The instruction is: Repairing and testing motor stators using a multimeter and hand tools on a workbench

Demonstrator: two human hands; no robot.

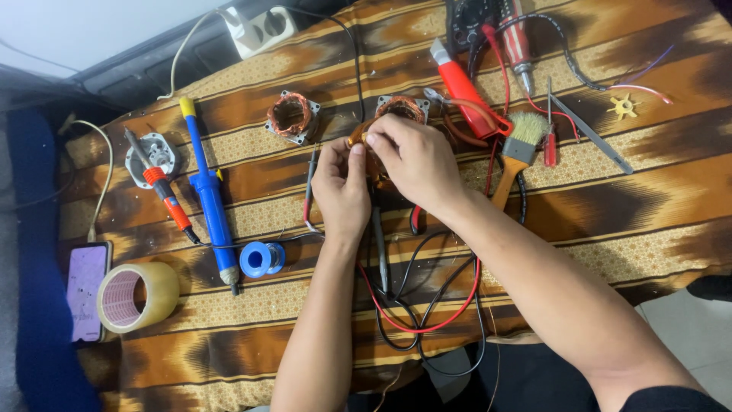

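Observation:
Both my hands meet over the middle of the patterned brown cloth (625,229). My left hand (341,189) and my right hand (413,159) together grip a small copper-wound motor coil (360,136), mostly hidden by my fingers. Just behind them lies a second copper-wound stator (402,107), and a third stator (290,116) sits further left. Red and black test leads (427,305) loop under my forearms.
On the left lie a blue desoldering pump (209,194), an orange-handled soldering iron (169,200), a blue solder spool (261,259), a tape roll (137,296) and a phone (85,290). To the right are a red utility knife (462,85), a brush (520,149), a multimeter (473,19).

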